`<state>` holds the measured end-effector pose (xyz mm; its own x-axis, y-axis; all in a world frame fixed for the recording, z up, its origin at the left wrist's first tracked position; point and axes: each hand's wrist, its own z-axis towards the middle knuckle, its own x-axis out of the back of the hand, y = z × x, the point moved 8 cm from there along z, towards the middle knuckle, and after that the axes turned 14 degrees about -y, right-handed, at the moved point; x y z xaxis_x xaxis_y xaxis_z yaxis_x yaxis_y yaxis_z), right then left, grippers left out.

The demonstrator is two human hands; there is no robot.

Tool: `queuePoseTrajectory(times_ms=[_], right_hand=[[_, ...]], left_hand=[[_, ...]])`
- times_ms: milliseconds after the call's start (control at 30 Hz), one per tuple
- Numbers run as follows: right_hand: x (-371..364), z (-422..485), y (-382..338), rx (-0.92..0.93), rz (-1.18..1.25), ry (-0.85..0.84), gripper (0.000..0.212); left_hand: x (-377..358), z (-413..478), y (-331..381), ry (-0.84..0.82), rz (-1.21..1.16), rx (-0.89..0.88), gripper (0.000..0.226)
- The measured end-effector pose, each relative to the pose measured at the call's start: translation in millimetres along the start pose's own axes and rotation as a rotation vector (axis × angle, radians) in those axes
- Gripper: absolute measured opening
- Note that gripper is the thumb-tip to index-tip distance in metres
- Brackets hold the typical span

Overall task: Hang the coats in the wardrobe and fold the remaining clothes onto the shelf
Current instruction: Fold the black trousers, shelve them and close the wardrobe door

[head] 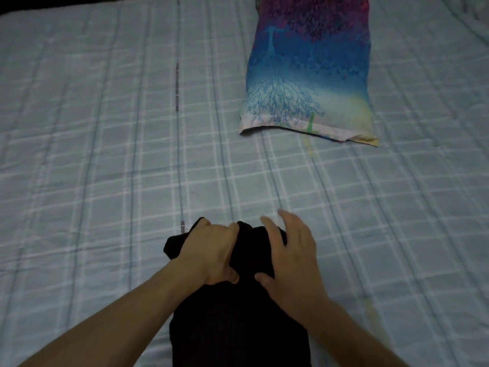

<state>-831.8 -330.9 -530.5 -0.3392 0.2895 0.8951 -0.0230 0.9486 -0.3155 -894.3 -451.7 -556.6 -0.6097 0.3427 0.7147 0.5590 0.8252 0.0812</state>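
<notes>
Black garment (238,327) lies bunched on the checked bed (105,154), nearest the person. The left hand (211,250) holds its far end in a curled grip; the right hand (291,260) rests on it, grip wide. A colourful pillow (309,75) lies well beyond.

A bed (105,154) under a pale checked cover carries two things — a black garment (238,313) at its near edge, a blue-purple tree-print pillow (309,75) toward its far right.
</notes>
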Motion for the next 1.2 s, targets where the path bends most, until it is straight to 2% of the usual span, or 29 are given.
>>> queuePoseTrajectory(times_ms=[67, 133, 200, 267, 367, 433, 533, 600, 667, 767, 933, 1067, 1200], right_hand=[[4.3, 26.6, -8.0, 0.123, -0.148, -0.256, 0.133], [-5.3, 42.1, -14.8, 0.209, -0.199, -0.531, 0.143], [-15.6, 46.8, -23.4, 0.218, -0.180, -0.707, 0.144], [-27.3, 43.8, -34.1, 0.217, -0.087, -0.760, 0.128], [-38.2, 28.7, -51.8, 0.263, -0.031, -0.645, 0.084], [-34.2, 14.2, -61.0, 0.272, -0.065, -0.530, 0.070], [-24.4, -11.0, -73.3, 0.270, -0.137, -0.377, 0.069], [-23.4, -28.9, -79.4, 0.285, -0.180, -0.260, 0.069], [-26.1, -45.3, -82.7, 0.269, -0.149, -0.182, 0.077], [-30.8, -64.2, -90.2, 0.267, -0.129, -0.102, 0.082], [-34.5, -90.5, -93.5, 0.258, -0.152, -0.059, 0.074], [-26.7, -106.4, -94.6, 0.226, -0.145, -0.095, 0.077], [-24.9, -105.9, -98.6, 0.188, -0.148, -0.145, 0.072]], left_hand=[[3.9, -19.9, 4.2, 0.089, 0.014, -0.010, 0.067], [5.0, -37.9, 10.3, 0.192, -0.001, -0.034, 0.062], [-2.3, -52.5, 14.9, 0.267, -0.024, -0.051, 0.061], [-18.3, -62.8, 14.2, 0.289, -0.036, -0.045, 0.064], [-35.7, -79.6, 8.7, 0.360, -0.078, -0.046, 0.073], [-40.0, -93.1, 5.4, 0.394, -0.095, -0.052, 0.079], [-42.8, -114.9, -5.0, 0.391, -0.049, -0.046, 0.091], [-48.5, -128.9, -16.6, 0.344, 0.010, 0.004, 0.107], [-57.9, -141.1, -22.5, 0.292, 0.025, 0.062, 0.118], [-71.7, -156.4, -14.1, 0.328, -0.068, 0.101, 0.108], [-87.7, -180.1, 3.7, 0.478, -0.185, 0.067, 0.081], [-91.1, -191.8, 9.9, 0.450, -0.208, 0.052, 0.082], [-90.4, -194.4, 5.6, 0.391, -0.225, 0.057, 0.089]])
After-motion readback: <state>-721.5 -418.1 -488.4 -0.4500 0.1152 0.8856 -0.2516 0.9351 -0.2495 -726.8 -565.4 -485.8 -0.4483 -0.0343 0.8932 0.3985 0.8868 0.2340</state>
